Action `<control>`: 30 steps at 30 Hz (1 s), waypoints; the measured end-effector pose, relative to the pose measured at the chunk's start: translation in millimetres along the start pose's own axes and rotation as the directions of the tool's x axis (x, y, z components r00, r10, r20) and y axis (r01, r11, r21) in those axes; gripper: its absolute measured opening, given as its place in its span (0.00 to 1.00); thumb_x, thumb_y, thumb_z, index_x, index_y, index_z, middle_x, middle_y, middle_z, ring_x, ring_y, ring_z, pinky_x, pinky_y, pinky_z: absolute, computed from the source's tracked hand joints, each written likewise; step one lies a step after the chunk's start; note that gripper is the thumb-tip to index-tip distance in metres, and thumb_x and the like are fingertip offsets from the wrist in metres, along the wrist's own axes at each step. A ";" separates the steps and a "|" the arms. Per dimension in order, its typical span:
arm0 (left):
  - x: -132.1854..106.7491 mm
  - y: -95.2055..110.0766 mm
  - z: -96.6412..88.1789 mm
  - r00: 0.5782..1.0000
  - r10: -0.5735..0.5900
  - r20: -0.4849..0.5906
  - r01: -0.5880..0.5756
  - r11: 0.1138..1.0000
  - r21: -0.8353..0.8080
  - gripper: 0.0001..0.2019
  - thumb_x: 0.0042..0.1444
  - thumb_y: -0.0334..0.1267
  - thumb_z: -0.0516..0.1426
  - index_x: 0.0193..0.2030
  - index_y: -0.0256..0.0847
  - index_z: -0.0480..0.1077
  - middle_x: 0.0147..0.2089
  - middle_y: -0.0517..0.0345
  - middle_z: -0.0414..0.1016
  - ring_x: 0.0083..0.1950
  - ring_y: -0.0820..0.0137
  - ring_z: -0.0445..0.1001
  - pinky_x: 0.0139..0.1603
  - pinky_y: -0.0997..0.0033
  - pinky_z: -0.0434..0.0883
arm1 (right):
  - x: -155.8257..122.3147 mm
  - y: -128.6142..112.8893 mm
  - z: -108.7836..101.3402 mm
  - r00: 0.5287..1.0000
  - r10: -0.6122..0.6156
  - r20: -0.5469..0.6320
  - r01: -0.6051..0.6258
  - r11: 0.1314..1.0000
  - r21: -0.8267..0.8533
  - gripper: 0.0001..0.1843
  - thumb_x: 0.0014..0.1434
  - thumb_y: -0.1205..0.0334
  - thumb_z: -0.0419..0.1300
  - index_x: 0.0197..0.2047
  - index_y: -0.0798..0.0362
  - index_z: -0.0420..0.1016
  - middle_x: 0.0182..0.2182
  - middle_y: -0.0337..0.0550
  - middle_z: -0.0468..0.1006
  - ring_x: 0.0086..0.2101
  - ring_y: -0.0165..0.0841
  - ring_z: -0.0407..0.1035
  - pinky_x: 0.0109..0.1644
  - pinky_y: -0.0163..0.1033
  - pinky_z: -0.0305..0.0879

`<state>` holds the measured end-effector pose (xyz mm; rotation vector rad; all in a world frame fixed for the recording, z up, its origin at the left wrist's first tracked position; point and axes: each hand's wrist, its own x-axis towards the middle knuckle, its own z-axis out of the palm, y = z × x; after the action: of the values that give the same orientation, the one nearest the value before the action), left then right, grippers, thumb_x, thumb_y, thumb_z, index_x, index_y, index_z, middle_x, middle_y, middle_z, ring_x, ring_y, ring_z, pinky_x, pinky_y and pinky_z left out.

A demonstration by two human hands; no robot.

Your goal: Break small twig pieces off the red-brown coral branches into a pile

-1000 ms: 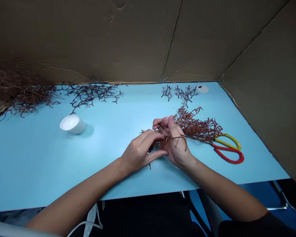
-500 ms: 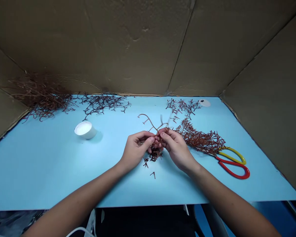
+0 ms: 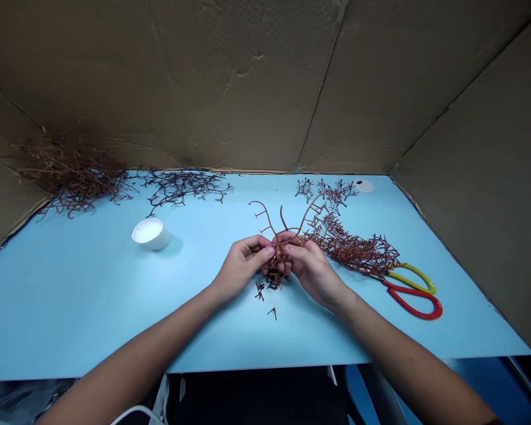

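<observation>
My left hand [image 3: 243,267] and my right hand [image 3: 310,267] meet over the middle of the light blue table [image 3: 71,307]. Both pinch the base of a thin brown branched twig [image 3: 278,223] whose curved arms rise above the fingers. Under the hands lies a small heap of dark twig bits [image 3: 271,281], with a few loose pieces toward me. A bundle of reddish-brown twigs [image 3: 354,248] lies just right of my right hand.
Scissors with red and yellow handles [image 3: 413,290] lie at the right by the bundle. A small white cup [image 3: 150,233] stands left of centre. More twig piles lie at the far left [image 3: 73,177], back centre [image 3: 181,186] and back right [image 3: 325,190]. Cardboard walls [image 3: 256,82] enclose the table.
Both hands lifted the twig upright from flat in my right palm a second ago. In the last half second they shifted slightly and the twig's arms steadied. The view tilted.
</observation>
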<state>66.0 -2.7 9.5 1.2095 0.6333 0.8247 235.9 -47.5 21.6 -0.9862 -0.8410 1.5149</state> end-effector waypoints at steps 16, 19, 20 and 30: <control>-13.7 -3.6 0.4 0.938 0.319 0.133 -0.297 0.545 0.784 0.07 0.72 0.41 0.53 0.42 0.43 0.65 0.32 0.60 0.75 0.28 0.70 0.68 0.33 0.68 0.63 | 3.4 17.2 -0.3 0.972 -0.232 -0.040 0.207 0.924 -0.320 0.25 0.61 0.35 0.68 0.38 0.48 0.70 0.29 0.36 0.75 0.28 0.31 0.69 0.32 0.36 0.68; -12.5 -2.8 -0.6 0.941 0.286 0.180 -0.326 0.623 0.711 0.06 0.73 0.37 0.49 0.43 0.43 0.64 0.36 0.57 0.80 0.34 0.69 0.75 0.38 0.67 0.69 | 3.8 15.8 2.2 0.986 -0.167 -0.026 0.156 0.956 -0.250 0.27 0.59 0.34 0.69 0.37 0.49 0.69 0.25 0.33 0.72 0.24 0.28 0.65 0.29 0.35 0.64; -12.1 -2.7 -0.2 0.947 0.268 0.179 -0.316 0.662 0.680 0.07 0.74 0.37 0.48 0.43 0.43 0.63 0.36 0.56 0.81 0.35 0.69 0.76 0.40 0.67 0.70 | 3.5 14.8 3.4 0.989 -0.146 -0.014 0.139 0.963 -0.231 0.27 0.59 0.33 0.70 0.36 0.49 0.69 0.24 0.32 0.71 0.23 0.28 0.64 0.28 0.34 0.62; -12.8 0.7 6.7 0.969 0.235 0.076 -0.238 0.803 0.547 0.11 0.76 0.43 0.48 0.44 0.42 0.66 0.28 0.64 0.67 0.29 0.71 0.66 0.33 0.70 0.64 | 0.4 3.5 -0.4 0.987 -0.138 0.081 0.159 0.885 -0.437 0.27 0.66 0.34 0.63 0.31 0.49 0.69 0.20 0.31 0.64 0.20 0.27 0.56 0.25 0.36 0.53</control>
<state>63.9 -16.8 11.8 1.8517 0.7555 0.8733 234.8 -47.7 18.2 -1.1845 -1.3054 1.2415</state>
